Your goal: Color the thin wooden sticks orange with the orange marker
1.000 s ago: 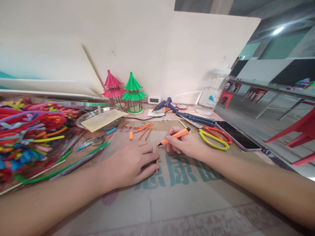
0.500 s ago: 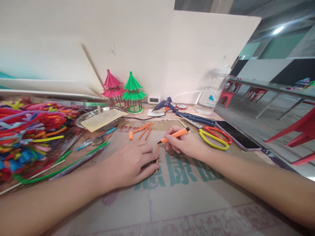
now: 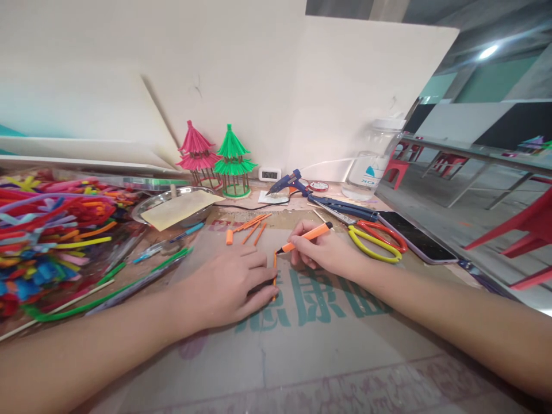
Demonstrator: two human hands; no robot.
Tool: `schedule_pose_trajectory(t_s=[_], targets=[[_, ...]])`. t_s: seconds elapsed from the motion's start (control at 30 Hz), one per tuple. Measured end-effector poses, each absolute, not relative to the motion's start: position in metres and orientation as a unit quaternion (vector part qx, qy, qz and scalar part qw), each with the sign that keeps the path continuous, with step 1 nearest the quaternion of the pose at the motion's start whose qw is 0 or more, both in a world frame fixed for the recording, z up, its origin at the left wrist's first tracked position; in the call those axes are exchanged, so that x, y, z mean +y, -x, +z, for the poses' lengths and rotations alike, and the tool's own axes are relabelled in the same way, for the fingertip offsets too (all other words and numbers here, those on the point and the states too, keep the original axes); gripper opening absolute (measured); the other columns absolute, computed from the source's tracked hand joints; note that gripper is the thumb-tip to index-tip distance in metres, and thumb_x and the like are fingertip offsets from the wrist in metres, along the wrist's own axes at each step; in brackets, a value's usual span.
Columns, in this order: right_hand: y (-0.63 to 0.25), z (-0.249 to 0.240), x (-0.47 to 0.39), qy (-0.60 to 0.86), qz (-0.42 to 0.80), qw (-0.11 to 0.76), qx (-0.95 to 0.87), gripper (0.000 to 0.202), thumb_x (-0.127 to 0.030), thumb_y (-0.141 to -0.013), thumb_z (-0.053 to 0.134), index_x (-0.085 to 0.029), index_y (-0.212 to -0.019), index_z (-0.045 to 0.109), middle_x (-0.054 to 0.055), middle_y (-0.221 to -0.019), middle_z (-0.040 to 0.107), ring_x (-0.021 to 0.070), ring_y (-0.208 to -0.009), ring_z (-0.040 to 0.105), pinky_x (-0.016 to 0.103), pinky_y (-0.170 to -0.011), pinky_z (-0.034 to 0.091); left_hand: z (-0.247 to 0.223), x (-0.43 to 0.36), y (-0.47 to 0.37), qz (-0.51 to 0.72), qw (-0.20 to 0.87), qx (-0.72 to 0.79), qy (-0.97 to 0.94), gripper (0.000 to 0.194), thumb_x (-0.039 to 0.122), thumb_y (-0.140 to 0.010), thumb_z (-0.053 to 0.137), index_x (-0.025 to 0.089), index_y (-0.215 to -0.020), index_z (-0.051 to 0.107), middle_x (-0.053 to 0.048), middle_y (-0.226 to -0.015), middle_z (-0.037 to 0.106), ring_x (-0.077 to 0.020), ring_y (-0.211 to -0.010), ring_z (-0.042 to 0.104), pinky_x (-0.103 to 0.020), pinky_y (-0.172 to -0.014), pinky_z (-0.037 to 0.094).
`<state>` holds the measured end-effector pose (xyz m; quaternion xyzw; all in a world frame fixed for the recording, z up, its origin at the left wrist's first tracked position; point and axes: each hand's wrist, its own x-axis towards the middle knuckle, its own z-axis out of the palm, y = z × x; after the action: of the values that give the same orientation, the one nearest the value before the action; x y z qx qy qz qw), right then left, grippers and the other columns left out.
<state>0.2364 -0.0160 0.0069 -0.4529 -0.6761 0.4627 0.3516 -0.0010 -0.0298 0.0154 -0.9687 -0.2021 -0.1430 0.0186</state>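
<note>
My right hand (image 3: 317, 248) grips an orange marker (image 3: 314, 232), its dark tip down at the upper end of a thin orange stick (image 3: 275, 260). The stick lies nearly upright in view on a plastic-covered board (image 3: 328, 356) with green lettering. My left hand (image 3: 235, 282) rests on the board, its fingertips holding the stick against the surface; part of the stick is hidden behind them. Beyond this hand lie the orange marker cap (image 3: 229, 237) and several other orange sticks (image 3: 254, 221).
Pipe cleaners (image 3: 56, 230) are heaped at left, near a metal dish (image 3: 144, 208). Pink (image 3: 197, 152) and green (image 3: 233, 161) pagoda models stand behind, with a glue gun (image 3: 287, 182) and a bottle (image 3: 371, 164). Scissors (image 3: 375, 244) and a phone (image 3: 416, 237) lie at right.
Hardly anything differs. The marker tip stays at the stick's upper end, and both hands hold nearly the same position.
</note>
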Motion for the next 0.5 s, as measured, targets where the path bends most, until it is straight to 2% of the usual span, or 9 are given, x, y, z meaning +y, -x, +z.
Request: schedule_pose_trajectory(t_s=[0.17,0.33,0.5], targets=[[-0.2379,0.0056,-0.0171,0.435,0.484,0.335,-0.682,0.015,-0.031,-0.095,0.055,-0.022,-0.085,0.049,-0.003,-0.061,0.068,0.0074,-0.043,0.044,0.019,-0.042,0.033,0.0157,-0.0304,0.0014,-0.146,0.013,-0.202,0.968,0.031,0.033,-0.105,0.044,0.018,-0.099,0.070,-0.005,-0.087,0.064,-0.0206,-0.081,0.058,-0.035,-0.075,0.044],[-0.2369,0.0063,-0.0164,0.457,0.452,0.355,-0.678,0.017,-0.034,-0.096,0.054,-0.022,-0.086,0.048,-0.003,-0.065,0.067,0.0069,-0.043,0.045,0.020,-0.043,0.034,0.0161,-0.0305,0.0011,-0.146,0.019,-0.202,0.968,0.032,0.033,-0.104,0.045,0.017,-0.095,0.071,-0.006,-0.085,0.063,-0.0205,-0.080,0.059,-0.035,-0.075,0.045],[-0.2370,0.0087,-0.0196,0.438,0.478,0.327,-0.688,0.016,-0.033,-0.094,0.055,-0.022,-0.086,0.048,-0.003,-0.064,0.068,0.0082,-0.045,0.044,0.020,-0.043,0.034,0.0169,-0.0305,0.0007,-0.146,0.011,-0.203,0.968,0.030,0.032,-0.104,0.045,0.017,-0.098,0.071,-0.006,-0.086,0.064,-0.0206,-0.080,0.059,-0.034,-0.075,0.045]])
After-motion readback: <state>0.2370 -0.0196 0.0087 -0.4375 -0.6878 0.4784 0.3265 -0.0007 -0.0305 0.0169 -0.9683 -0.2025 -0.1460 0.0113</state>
